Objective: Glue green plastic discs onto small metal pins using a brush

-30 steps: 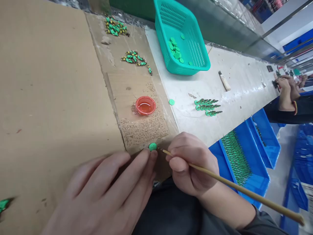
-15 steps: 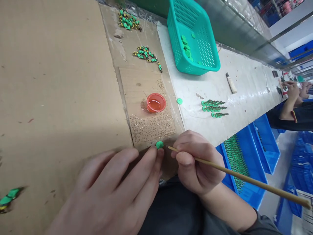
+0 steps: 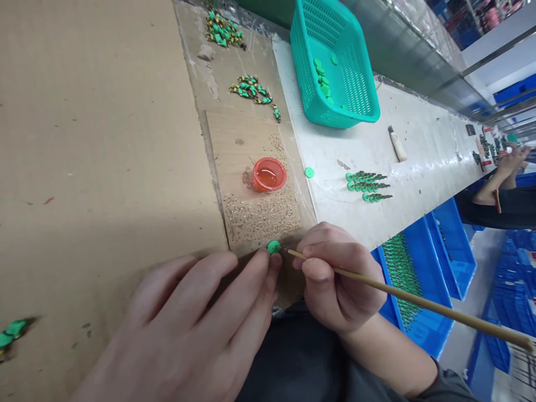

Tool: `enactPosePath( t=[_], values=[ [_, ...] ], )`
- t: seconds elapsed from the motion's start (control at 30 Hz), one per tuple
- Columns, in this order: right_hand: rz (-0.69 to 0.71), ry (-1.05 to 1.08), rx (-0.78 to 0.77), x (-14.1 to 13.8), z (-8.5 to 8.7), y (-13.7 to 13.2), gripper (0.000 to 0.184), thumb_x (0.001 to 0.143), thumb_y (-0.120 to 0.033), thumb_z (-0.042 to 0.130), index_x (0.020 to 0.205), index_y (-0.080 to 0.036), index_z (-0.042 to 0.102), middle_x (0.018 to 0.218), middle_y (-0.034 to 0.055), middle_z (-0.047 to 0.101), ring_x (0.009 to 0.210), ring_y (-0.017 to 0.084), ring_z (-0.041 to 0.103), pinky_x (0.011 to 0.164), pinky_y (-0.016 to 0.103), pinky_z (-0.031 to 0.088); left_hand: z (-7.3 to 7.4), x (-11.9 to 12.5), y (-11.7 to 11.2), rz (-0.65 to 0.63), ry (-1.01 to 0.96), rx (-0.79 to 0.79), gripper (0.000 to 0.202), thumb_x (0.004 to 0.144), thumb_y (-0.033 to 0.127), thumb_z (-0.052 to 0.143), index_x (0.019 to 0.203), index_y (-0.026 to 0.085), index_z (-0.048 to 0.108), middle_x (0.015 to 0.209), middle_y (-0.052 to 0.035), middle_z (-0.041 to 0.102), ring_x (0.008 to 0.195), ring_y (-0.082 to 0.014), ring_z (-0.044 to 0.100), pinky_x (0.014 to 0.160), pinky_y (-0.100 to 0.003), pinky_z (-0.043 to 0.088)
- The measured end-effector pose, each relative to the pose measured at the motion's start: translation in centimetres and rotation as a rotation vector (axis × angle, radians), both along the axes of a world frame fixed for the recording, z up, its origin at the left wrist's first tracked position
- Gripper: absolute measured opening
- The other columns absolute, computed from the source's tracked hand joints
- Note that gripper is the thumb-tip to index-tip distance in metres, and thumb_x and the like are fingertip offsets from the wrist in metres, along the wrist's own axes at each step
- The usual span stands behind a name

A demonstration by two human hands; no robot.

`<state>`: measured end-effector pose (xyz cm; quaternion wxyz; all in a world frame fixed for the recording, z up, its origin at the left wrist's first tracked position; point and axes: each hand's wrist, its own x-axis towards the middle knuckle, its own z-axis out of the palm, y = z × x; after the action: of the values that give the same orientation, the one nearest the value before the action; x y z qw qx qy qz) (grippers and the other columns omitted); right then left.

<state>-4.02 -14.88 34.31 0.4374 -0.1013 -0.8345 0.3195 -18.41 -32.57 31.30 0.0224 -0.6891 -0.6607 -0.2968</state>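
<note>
Between the thumb and forefinger of my left hand (image 3: 201,318) is a small round green disc (image 3: 273,247), held at the near edge of the board. My right hand (image 3: 341,273) grips a thin wooden stick (image 3: 402,292) like a pen. A fine dark tip at the stick's end points at the disc's right side; whether it touches, I cannot tell. Beyond the disc, tiny dots of something shiny cover the cardboard (image 3: 259,220). A red cup (image 3: 269,175) with clear liquid stands just past them. Another green disc (image 3: 309,172) lies to the right.
A teal basket (image 3: 335,114) with green discs stands at the back. Small green, yellow and black pieces (image 3: 251,89) lie in piles behind the cup. Rows of disc-ended pieces (image 3: 366,184) and a tube (image 3: 397,144) lie right. Blue bins (image 3: 435,318) sit below; a co-worker's arm (image 3: 498,178) is far right.
Both hands, the disc and the stick keep almost the same position. The view has shifted slightly, and the co-worker's hands at the far right have moved.
</note>
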Motion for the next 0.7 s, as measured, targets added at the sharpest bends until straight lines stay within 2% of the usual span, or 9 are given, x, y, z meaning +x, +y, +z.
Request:
enactPosePath(
  t=[0.47,0.6,0.7],
  values=[
    [-0.041,-0.036,-0.023,0.0,0.0,-0.5,0.013,0.115,-0.015,0.064,0.103,-0.02,0.067,0.08,-0.0004,0.068,0.066,0.014,0.069,0.062,0.031,0.062,-0.8,0.0,-0.4,-0.017,-0.015,-0.018,0.041,0.111,0.036,0.055,0.144,0.03,0.078,0.164,0.0036,0.07,0.136,-0.0327,0.066,0.11,-0.058,0.052],
    [-0.056,0.008,-0.058,0.3,-0.3,-0.5,0.009,0.116,-0.017,0.064,0.109,-0.021,0.069,0.08,-0.0009,0.067,0.068,0.016,0.069,0.062,0.033,0.063,-1.1,0.1,-0.5,-0.01,-0.015,-0.009,0.04,0.111,0.036,0.055,0.143,0.03,0.079,0.166,0.0035,0.069,0.134,-0.033,0.067,0.109,-0.059,0.053],
    [-0.07,-0.031,-0.04,0.5,0.6,0.4,0.012,0.119,-0.017,0.057,0.118,-0.026,0.065,0.082,-0.0021,0.065,0.067,0.016,0.068,0.059,0.033,0.063,-1.0,0.1,-0.5,-0.014,-0.026,0.002,0.043,0.11,0.03,0.057,0.147,0.029,0.077,0.167,0.0003,0.069,0.136,-0.0354,0.066,0.112,-0.06,0.051]
  ],
)
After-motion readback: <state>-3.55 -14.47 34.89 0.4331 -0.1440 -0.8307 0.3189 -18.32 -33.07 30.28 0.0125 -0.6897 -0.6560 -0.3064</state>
